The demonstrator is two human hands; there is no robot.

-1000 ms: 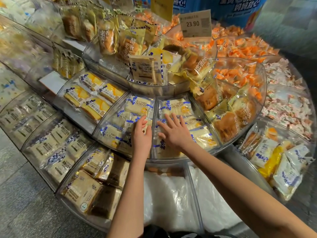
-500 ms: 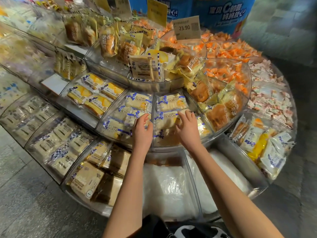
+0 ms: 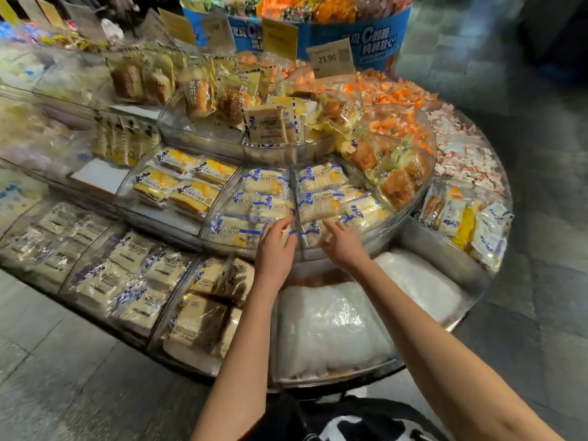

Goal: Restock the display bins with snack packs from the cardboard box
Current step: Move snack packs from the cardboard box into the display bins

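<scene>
Both hands are at the front rim of the middle tier of a round, stepped display of clear bins [image 3: 375, 240]. A thin clear divider [image 3: 297, 214] runs front to back between two wedge bins; left hand [image 3: 276, 246] sits just left of it, right hand [image 3: 342, 246] just right.

Room: little free space inside either wedge, packs fill them nearly wall to wall. Open room is below the forearms, where the two bottom-tier bins hold only crumpled clear plastic [image 3: 331, 329]. Grey tile floor [image 3: 47, 370] is clear to the left.

Snack packs [image 3: 321, 178] (white wrap, blue band, "HORSH" print) lie flat, long axis roughly across each wedge, print readable from the person's side. Rows stack from the rim back toward the centre.

Left hand: fingers curled around the near end of a front-row pack [image 3: 288, 233] beside the divider, so gripping it. Right hand: fingers loose and spread, index extended, touching the front packs in the right wedge; not closed on anything.

Other bins: yellow cake packs [image 3: 178, 186] left of the HORSH wedges, brown bread packs [image 3: 397, 183] to the right, pale sandwich-type packs [image 3: 133, 265] on the bottom tier left, orange-wrapped sweets [image 3: 397, 100] at the back. Price card reading 23.90 [image 3: 329, 58] stands above.

Cardboard box isn't visible in this view.
</scene>
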